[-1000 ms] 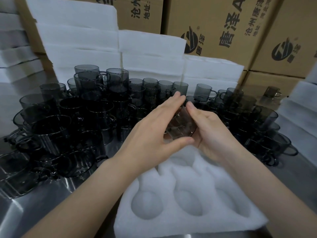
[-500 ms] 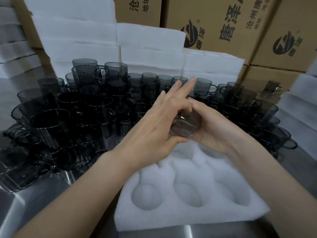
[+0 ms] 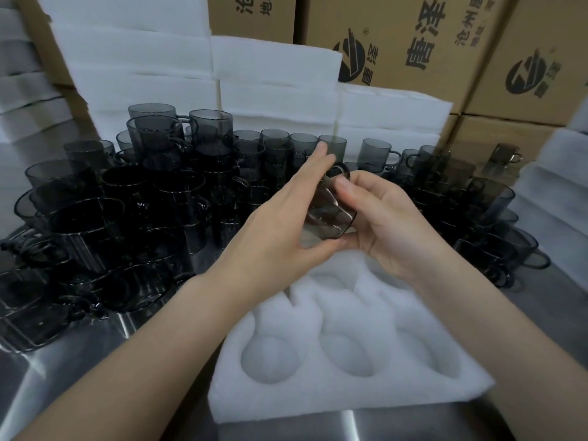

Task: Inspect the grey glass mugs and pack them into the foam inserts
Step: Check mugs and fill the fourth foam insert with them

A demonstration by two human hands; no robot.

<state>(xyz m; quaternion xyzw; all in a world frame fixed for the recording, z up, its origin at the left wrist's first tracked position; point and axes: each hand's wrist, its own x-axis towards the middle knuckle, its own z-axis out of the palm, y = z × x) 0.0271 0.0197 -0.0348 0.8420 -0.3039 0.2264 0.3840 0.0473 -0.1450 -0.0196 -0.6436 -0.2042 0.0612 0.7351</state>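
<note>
Grey glass: one mug (image 3: 327, 214), tilted, held between both hands above the far end of the foam insert (image 3: 334, 386). The pockets I can see below it hold nothing.

Left hand (image 3: 280, 224): fingers laid long against the mug's left wall, thumb tucked under its base. A pinch, not a wrap.
Right hand (image 3: 391, 230): thumb pressed on the near wall, fingers curled behind the glass, partly hidden.

Hazards, as I judge them:
- Left of my fingers: the left cluster of mugs (image 3: 111, 211), packed tight, some stacked two high, handles crossing. A swung forearm could topple the stack.
- Between my fingers: smooth glass under a light pinch. Turned carelessly, it could slip. A drop onto foam is harmless, but a drop just beyond my fingertips lands on other glass and chips it.
- Beneath my fingers: a mug pushed in with its handle off the pocket's notch would likely sit crooked or tear the foam.
- Right of my fingers: the right cluster of mugs (image 3: 477, 198), near my right wrist when I lower.

Surface: steel table (image 3: 63, 377), reflective, carrying the mugs and the insert.

Room: foam slabs (image 3: 143, 68) stacked beyond the mugs, left to centre. Printed cardboard cartons (image 3: 429, 52) behind them and rightward. More foam at the far right edge.
</note>
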